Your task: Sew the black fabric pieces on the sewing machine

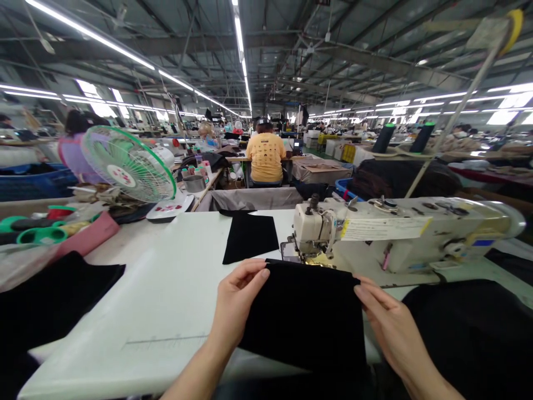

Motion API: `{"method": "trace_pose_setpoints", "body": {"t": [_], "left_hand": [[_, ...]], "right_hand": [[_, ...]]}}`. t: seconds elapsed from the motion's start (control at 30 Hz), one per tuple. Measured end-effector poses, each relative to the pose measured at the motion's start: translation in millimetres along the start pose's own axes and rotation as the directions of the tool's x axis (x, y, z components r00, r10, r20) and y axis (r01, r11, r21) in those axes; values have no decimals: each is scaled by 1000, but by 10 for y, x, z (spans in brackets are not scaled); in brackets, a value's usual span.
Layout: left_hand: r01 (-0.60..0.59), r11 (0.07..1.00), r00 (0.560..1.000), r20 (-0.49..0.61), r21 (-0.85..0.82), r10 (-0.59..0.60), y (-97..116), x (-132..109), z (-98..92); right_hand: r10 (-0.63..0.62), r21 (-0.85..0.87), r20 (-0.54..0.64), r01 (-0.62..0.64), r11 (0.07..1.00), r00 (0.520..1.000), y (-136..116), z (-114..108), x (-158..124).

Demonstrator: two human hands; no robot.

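A black fabric piece [308, 316] hangs between my two hands, its top edge pulled straight and apparently folded. My left hand [237, 294] pinches the upper left corner between thumb and fingers. At the upper right corner, my right hand [383, 311] grips the cloth the same way. Just beyond the fabric's top edge stands a sewing machine [375, 233]; the cloth partly covers the view of its needle area. Another black fabric piece [252, 238] lies flat on the pale table [166, 289], left of the machine head.
Dark cloth [470, 333] is heaped at the right, and more black fabric [54, 300] lies at the left edge. A green-rimmed fan [129, 166] and thread spools [41, 233] stand at the left. Ahead, a person in a yellow shirt [265, 158] sits facing away.
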State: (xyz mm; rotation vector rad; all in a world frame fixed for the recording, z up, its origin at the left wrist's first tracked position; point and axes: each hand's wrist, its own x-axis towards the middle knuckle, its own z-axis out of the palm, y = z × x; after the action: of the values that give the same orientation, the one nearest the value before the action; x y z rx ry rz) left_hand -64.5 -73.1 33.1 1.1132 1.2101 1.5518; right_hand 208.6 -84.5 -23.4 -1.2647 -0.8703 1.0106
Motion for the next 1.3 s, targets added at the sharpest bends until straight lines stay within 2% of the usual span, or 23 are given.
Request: {"method": "trace_pose_setpoints", "body": {"t": [0.17,0.27,0.4,0.57,0.77,1.03,1.2,1.3], "left_hand": [[101,990,992,-71,-102,-108,-26,33,42],[147,975,985,-62,-164,-159,-36,42,53],[150,969,984,-60,-198,-165,-33,35,47],[135,971,985,-77,-195,-153,-24,56,57],[127,971,983,-104,-203,-150,31,80,76],[205,964,964,-134,-169,-228,92,102,-6],[165,978,974,-132,-125,-181,50,38,0],[98,993,988,-116,-66,-105,61,16,-76]], "right_hand": [[164,252,-75,-140,957,984,-158,94,-41],[226,305,-85,-191,933,970,-232,132,-63],[237,324,-94,-196,926,967,-267,137,-87],[176,255,-55,-157,954,983,-204,71,-70],[-52,-2,-58,52,999,997,-270,53,-92],[-64,91,18,62,994,998,-423,119,-97],[-64,77,35,61,995,997,-404,113,-72],[-175,18,63,174,985,983,-447,108,-111]]}}
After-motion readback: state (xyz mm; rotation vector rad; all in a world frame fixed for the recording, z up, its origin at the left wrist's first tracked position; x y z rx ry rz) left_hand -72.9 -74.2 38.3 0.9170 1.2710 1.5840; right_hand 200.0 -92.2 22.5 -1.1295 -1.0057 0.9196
